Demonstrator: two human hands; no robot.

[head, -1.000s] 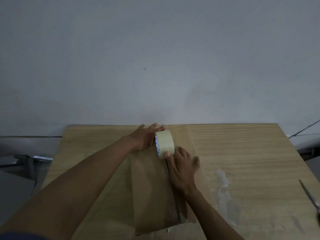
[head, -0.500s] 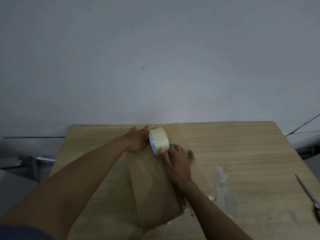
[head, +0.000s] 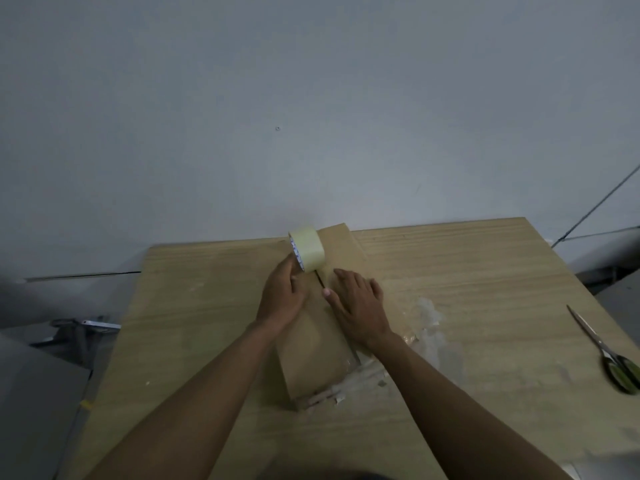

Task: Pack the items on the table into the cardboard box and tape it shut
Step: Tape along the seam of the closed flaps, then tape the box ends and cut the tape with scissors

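A closed brown cardboard box (head: 317, 344) lies lengthwise in the middle of the wooden table (head: 467, 271). A roll of pale yellow tape (head: 307, 249) stands on edge at the box's far end. My left hand (head: 282, 294) grips the roll from its near left side, with the fingers curled at its edge. My right hand (head: 360, 304) lies flat on the box top just right of the centre seam, fingers straight and pressing down. A dark slit of seam shows between the two hands.
Scissors (head: 604, 351) with green handles lie near the table's right edge. Crumpled clear tape scraps (head: 427, 317) lie on the table right of the box. A grey wall stands close behind the table. A metal clamp (head: 81, 325) sits off the left edge.
The tape roll has travelled to the far end of the box, now held by my left hand. My right hand let go of it and lies flat on the lid.
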